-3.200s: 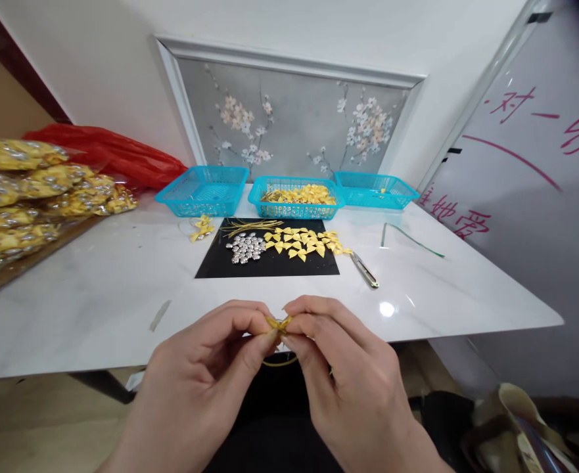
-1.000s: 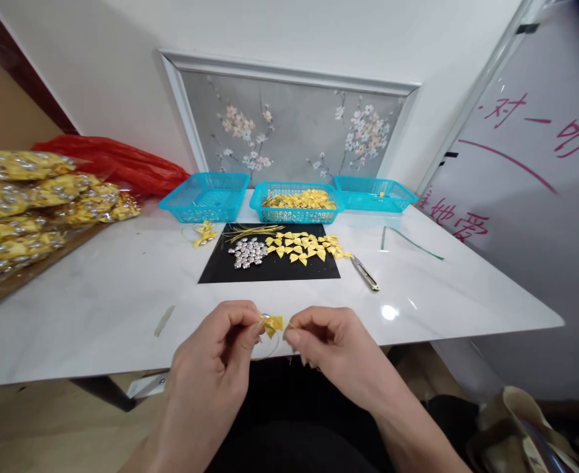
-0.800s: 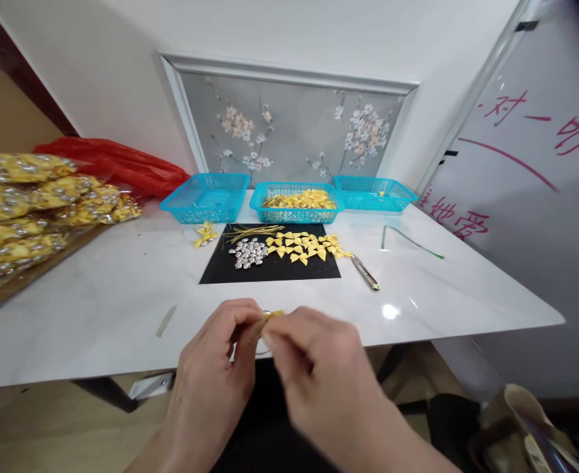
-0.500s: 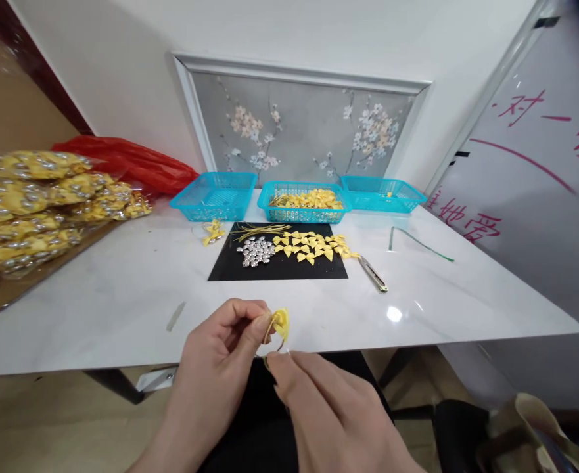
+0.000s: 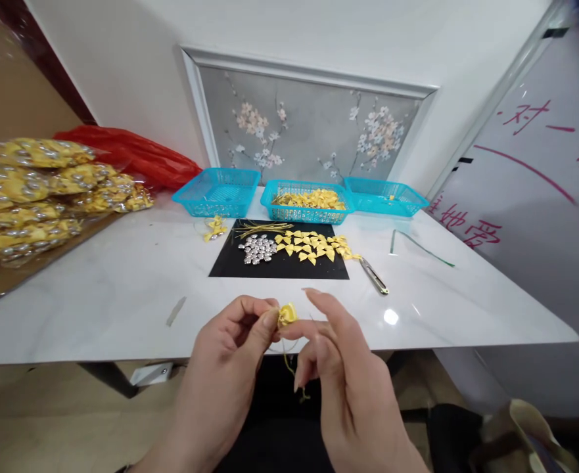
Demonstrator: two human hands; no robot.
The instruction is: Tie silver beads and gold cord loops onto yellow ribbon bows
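My left hand (image 5: 240, 358) pinches a small yellow ribbon bow (image 5: 288, 314) between thumb and fingertips, above the front edge of the table. A thin yellowish cord (image 5: 288, 361) hangs from the bow, its loose end dangling below the table edge. My right hand (image 5: 351, 368) is beside it with the fingers apart. One finger points up and away, another reaches to the bow's lower side, and the rest are bent. On the black mat (image 5: 279, 268) beyond lie silver beads (image 5: 258, 249), several yellow bows (image 5: 313, 246) and loose cords (image 5: 262, 228).
Three blue baskets stand along the wall; the middle basket (image 5: 309, 215) holds yellow bows and cords. Thread snips (image 5: 374, 276) lie right of the mat. Bagged yellow pieces (image 5: 37, 197) and a red plastic bag (image 5: 131, 154) are at left. A green strip (image 5: 424, 247) lies at right.
The right hand let go of the bow's far side, pulled the cord downward, then came back up with its fingers spread. The left hand kept its pinch. The view has shifted slightly.
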